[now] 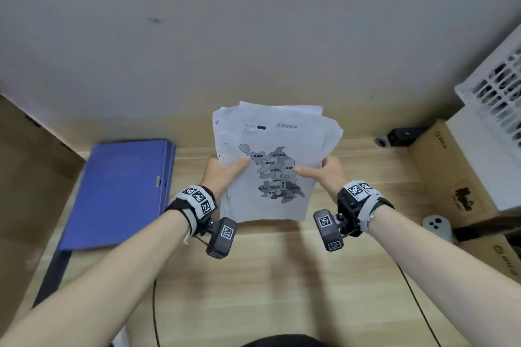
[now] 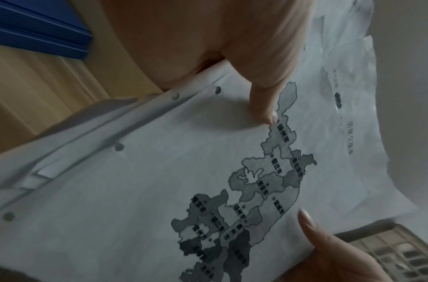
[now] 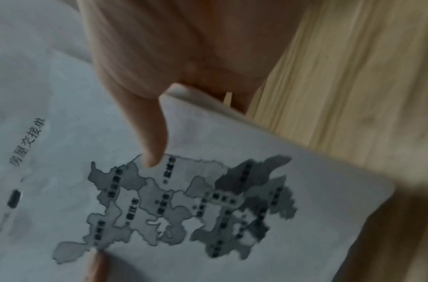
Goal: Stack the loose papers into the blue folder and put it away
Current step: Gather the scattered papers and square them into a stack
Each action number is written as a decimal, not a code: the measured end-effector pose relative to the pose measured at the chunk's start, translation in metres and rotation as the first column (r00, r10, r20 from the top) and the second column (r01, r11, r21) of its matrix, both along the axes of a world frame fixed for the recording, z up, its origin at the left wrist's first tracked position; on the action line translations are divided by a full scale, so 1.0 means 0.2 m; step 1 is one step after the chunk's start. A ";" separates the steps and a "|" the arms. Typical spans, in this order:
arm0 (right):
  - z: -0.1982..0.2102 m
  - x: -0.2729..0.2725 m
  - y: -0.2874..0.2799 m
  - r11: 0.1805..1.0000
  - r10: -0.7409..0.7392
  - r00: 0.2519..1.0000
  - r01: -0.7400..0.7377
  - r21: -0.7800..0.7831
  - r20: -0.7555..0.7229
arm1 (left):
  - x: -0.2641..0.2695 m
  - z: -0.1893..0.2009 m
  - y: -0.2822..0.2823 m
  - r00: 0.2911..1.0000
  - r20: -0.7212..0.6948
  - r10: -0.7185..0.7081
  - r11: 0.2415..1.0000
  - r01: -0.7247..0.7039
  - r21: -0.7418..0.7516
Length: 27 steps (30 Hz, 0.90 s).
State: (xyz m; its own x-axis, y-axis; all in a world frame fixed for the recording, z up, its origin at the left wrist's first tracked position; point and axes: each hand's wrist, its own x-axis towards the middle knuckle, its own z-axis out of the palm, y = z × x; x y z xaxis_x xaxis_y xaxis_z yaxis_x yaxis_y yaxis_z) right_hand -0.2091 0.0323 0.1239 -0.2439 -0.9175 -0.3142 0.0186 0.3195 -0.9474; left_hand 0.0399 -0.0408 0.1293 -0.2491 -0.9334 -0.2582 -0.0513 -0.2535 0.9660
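An uneven sheaf of white papers (image 1: 270, 155) is held upright above the wooden desk, its top sheet printed with a grey map (image 2: 256, 190). My left hand (image 1: 225, 170) grips its left edge, thumb pressed on the front of the papers (image 2: 135, 190). My right hand (image 1: 324, 170) grips the right edge of the papers (image 3: 256, 171), thumb on the map. The sheets have punched holes along the left side and their tops are fanned out. The blue folder (image 1: 121, 191) lies closed on the desk to the left of both hands.
A wooden desk (image 1: 267, 276) runs to a grey wall. Cardboard boxes (image 1: 451, 172) and a white perforated crate (image 1: 496, 87) stand at the right. A small black device (image 1: 400, 136) sits at the wall, a grey controller (image 1: 437, 227) near the boxes. A black cable (image 1: 154, 304) crosses the front.
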 end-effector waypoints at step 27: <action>-0.14 -0.05 0.03 0.999 -0.044 0.999 0.044 0.024 -0.012 | -0.12 -0.16 0.02 0.990 0.071 -0.125 0.992 0.122 0.039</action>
